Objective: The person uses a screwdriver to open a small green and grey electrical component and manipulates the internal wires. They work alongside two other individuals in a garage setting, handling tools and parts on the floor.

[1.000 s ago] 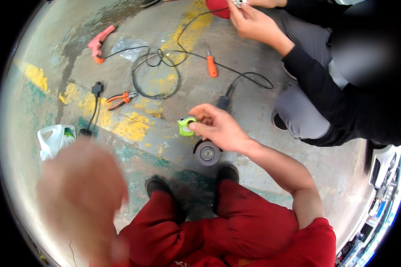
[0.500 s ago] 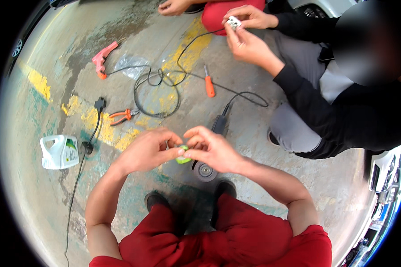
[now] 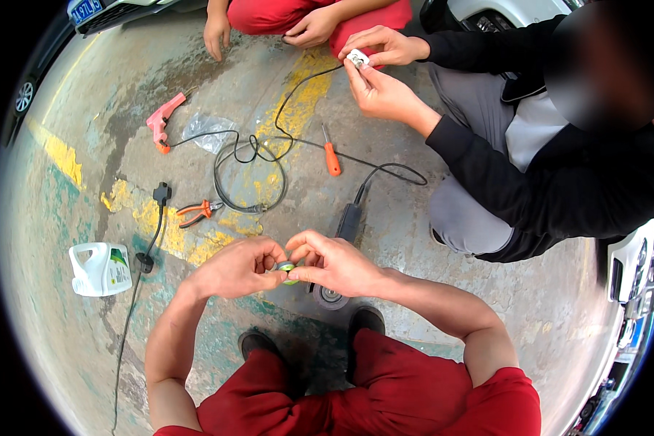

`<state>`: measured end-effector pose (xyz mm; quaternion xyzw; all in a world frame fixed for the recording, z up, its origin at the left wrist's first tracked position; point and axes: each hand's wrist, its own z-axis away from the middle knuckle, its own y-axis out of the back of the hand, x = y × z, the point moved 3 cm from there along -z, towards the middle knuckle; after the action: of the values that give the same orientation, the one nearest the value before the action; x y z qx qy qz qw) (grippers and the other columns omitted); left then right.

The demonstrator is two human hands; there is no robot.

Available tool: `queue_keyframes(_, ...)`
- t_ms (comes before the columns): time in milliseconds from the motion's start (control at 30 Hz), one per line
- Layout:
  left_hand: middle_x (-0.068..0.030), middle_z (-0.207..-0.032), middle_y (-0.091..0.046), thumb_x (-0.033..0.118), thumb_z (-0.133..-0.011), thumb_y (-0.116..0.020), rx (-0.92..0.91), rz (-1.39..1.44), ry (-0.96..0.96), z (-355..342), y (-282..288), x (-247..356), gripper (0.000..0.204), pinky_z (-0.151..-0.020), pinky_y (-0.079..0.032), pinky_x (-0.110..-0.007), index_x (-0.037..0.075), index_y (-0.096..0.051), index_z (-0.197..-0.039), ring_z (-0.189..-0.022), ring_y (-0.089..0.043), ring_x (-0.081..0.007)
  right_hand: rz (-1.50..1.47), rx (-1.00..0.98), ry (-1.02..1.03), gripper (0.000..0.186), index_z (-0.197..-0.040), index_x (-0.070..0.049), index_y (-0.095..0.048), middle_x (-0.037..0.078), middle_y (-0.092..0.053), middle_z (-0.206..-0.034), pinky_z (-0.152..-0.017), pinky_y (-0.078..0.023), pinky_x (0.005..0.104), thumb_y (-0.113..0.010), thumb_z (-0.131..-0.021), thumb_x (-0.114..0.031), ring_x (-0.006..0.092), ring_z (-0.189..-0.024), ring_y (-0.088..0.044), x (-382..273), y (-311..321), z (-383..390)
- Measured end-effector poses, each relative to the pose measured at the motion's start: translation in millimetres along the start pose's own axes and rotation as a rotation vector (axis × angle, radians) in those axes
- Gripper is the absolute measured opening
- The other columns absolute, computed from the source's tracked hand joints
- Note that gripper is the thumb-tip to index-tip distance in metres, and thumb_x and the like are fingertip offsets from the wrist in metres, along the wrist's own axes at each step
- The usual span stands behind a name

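Note:
My left hand (image 3: 241, 267) and my right hand (image 3: 334, 263) meet in front of me, fingers pinched around a small green tape roll (image 3: 289, 268). A greyish round side shows on it; the fingers cover much of the rest. Just beyond and below my right hand, an angle grinder (image 3: 349, 223) lies on the floor, its disc (image 3: 330, 296) partly hidden by that hand. Across from me on the right, a person in a black jacket holds a small white plug-like part (image 3: 357, 58) in both hands, with a black cable running to it.
On the concrete floor (image 3: 196, 327) lie orange-handled pliers (image 3: 200, 211), an orange screwdriver (image 3: 332, 158), a coiled black cable (image 3: 218, 178), a pink soldering gun (image 3: 161, 123), a plastic bag (image 3: 209, 132) and a black plug (image 3: 162, 192). A white jug (image 3: 100, 269) stands at left. Another person in red crouches at the far side.
The view has shifted, so the floor things and my hands sit differently in it. The tape roll has turned between my fingers, showing more grey. The far person's hands have come lower.

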<state>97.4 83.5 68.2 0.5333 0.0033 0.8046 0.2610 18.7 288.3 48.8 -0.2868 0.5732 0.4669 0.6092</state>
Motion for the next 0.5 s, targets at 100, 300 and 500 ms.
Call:
queue_keyframes(100, 0.0003, -0.084, -0.06, 0.023, -0.091, -0.083, -0.001, -0.018, -0.01, -0.5, -0.1, -1.3, 0.028, -0.066, -0.048, -0.03, 0.005, -0.066, -0.104, -0.074, -0.055, -0.0106, 0.011, -0.009, -0.012, 0.044, -0.135, -0.004, -0.055, 0.012, -0.077, -0.113, -0.076, -0.056, 0.0379, -0.077, -0.1, -0.019, 0.0216, -0.088, -0.072, 0.2, -0.3, 0.8)
queue_keyframes(300, -0.0013, -0.086, -0.062, 0.022, -0.09, -0.083, 0.006, -0.057, -0.035, -0.4, 0.1, -1.7, 0.028, -0.067, -0.05, -0.031, 0.005, -0.066, -0.104, -0.074, -0.058, -0.0126, 0.021, -0.005, 0.016, 0.042, -0.135, -0.006, -0.056, 0.013, -0.077, -0.114, -0.076, -0.056, 0.0388, -0.077, -0.1, -0.019, 0.0227, -0.089, -0.073, -0.9, 0.6, 0.9)
queue_keyframes(500, -0.0012, -0.088, -0.063, 0.021, -0.09, -0.083, 0.011, -0.062, -0.035, 1.1, 0.9, -1.3, 0.028, -0.068, -0.05, -0.031, 0.005, -0.067, -0.106, -0.075, -0.058, -0.0125, 0.024, -0.015, 0.001, 0.04, -0.133, -0.006, -0.057, 0.012, -0.077, -0.114, -0.077, -0.057, 0.0397, -0.077, -0.1, -0.02, 0.0229, -0.09, -0.073, -4.5, -0.1, -0.4)
